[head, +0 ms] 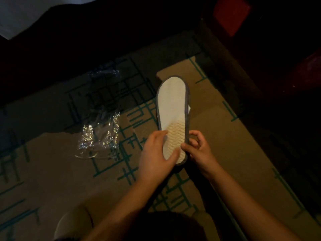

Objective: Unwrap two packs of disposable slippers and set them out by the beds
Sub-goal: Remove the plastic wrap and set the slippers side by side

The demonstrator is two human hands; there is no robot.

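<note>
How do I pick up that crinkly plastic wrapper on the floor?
Pinch the plastic wrapper at its raised, crumpled near end, coming straight down from above. It lies flat and empty on the carpet, left of the slipper that the left hand and right hand hold, so the flat parts probably give fingers little to catch. The wrinkles stick up.

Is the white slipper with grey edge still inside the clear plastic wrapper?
Out. The white slipper is bare in both hands; the clear plastic wrapper lies apart on the carpet.
</note>
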